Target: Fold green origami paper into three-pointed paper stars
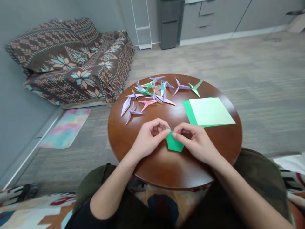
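Both hands on one piece: a green folded paper [174,143] lying on the round wooden table [147,165], near the front edge, centre. Left hand [149,136] pinches its top corner from the left side, fingertips closed on the paper. Right hand [195,140] does the same from the right, thumb and index finger clamped at the same top point. Fingertips of the two hands nearly touch; can't tell whether they actually meet, view is soft there. Lower part of the piece lies flat on the table, pointed bottom edge toward the person.

Behind the right hand: stack of square sheets [211,111], a pale green one on top of a darker green one, offset so the dark edge shows on the left. Far side of the table: cluster of finished folded paper figures [152,95], mostly lilac, a few green, one pink, one blue, long pointed arms, some overlapping. Off table, left: sofa [71,60] under a patterned throw, pastel mat [65,127] on the floor.
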{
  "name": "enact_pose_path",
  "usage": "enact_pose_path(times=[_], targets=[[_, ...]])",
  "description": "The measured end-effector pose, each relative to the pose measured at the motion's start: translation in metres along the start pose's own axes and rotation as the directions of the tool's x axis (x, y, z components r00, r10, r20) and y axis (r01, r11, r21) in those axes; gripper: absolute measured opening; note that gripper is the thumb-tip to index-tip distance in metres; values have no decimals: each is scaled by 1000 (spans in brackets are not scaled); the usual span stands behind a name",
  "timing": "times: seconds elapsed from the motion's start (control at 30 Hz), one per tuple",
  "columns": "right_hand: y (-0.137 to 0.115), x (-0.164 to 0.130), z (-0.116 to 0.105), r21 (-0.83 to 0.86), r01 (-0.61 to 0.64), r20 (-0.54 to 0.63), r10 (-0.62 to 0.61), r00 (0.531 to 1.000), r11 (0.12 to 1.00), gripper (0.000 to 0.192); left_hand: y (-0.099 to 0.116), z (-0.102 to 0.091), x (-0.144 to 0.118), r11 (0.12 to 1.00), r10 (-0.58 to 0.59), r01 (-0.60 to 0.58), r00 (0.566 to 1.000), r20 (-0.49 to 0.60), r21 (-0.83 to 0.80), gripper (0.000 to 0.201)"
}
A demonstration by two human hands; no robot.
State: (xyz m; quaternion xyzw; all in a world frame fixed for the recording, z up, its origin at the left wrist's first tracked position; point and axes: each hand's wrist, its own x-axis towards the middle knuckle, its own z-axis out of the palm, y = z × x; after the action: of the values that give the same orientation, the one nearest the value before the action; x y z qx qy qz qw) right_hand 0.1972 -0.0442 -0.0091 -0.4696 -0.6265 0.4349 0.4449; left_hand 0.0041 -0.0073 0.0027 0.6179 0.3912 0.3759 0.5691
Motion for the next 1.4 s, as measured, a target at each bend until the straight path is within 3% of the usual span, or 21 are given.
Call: enact_pose_path(times=[0.23, 0.47, 0.57, 0.67, 0.8, 0.93, 1.17, 1.3, 1.4], targets=[[2, 0, 5, -102, 71, -79, -79, 994, 992, 10, -1, 5, -1, 976, -152, 155, 988, 31, -154, 33], [4, 1, -1, -104, 30, -89, -39, 995, 994, 9, -1, -4, 1, 983, -97, 84, 993, -74, -161, 30], [8, 4, -8, -66, -23, -157, 12, 988, 998, 8, -2, -13, 4, 988, -52, 28, 986, -160, -152, 31], [9, 6, -12, 27, 0, -225, 6, 974, 1000, 8, -3, -17, 6, 986, -49, 24, 987, -152, -168, 32], [7, 4, -13, 157, 54, -161, -28, 987, 986, 14, -5, -14, 7, 980, -56, 29, 990, -132, -199, 33], [6, 2, -11, 158, 108, -116, -90, 989, 981, 20, -4, -12, 5, 978, -46, 17, 990, -137, -206, 29], [2, 2, -7, -96, 73, -171, -88, 981, 993, 14, 2, -9, -4, 995, -90, 88, 994, 61, 39, 13], [1, 1, -8, -151, 100, -162, -125, 979, 983, 15, 2, -10, -3, 990, -57, 48, 996, 62, 130, 4], [2, 2, -13, -171, 83, -246, -124, 961, 982, 15, 0, -19, 1, 987, -46, 39, 998, 41, 155, 5]])
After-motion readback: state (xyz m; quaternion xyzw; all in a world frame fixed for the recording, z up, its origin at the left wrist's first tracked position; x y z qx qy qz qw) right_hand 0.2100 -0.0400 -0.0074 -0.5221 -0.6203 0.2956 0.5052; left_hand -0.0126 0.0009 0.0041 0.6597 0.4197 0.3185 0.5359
